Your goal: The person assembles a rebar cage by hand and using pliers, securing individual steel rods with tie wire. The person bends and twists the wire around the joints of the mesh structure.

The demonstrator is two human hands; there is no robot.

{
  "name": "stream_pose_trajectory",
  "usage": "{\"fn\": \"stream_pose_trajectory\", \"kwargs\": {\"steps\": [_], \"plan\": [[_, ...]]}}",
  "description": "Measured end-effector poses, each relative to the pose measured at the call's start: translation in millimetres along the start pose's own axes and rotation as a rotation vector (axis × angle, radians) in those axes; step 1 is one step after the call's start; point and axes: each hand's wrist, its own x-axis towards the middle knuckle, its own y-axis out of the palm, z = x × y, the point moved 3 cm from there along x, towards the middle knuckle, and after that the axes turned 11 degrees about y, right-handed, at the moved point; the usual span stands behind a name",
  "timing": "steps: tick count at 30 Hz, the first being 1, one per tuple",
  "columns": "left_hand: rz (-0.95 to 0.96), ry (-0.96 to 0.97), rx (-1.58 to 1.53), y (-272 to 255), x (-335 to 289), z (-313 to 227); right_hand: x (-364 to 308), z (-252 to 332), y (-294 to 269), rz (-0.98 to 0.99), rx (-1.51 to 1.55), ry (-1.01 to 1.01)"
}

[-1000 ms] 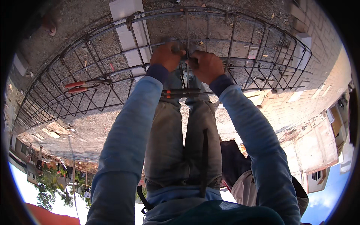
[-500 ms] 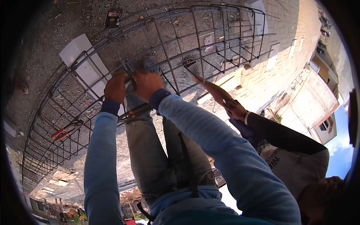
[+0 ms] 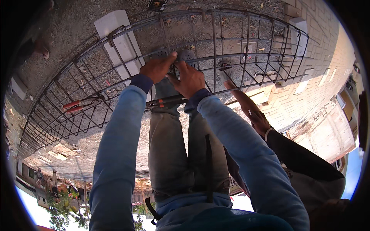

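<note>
part-curled left hand (image 3: 157, 70) and right hand (image 3: 189, 81) were at a rebar cage (image 3: 214, 50) at twelve o'clock, any grip unclear; a jolt risked dropping red-handled pliers (image 3: 79, 102) at ten o'clock.

I can read no lettering from here; marks on the dark packet (image 3: 157, 4) on the gravel (image 3: 83, 29) are too small.
</note>
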Motion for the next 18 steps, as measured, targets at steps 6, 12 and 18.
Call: {"fn": "stream_pose_trajectory", "kwargs": {"steps": [6, 12, 18], "plan": [[-0.172, 0.063, -0.076, 4.1, -4.7, 9.5, 3.8, 6.3, -0.5, 0.068, 0.005, 0.219], [-0.168, 0.25, -0.125, 10.8, -5.3, 34.1, -30.9, 7.4, 12.5, -0.139, 0.253, 0.377], [0.003, -0.249, -0.685, 3.7, 4.1, 16.1, -52.1, 8.1, 23.2, -0.178, 0.263, 0.464]]}}
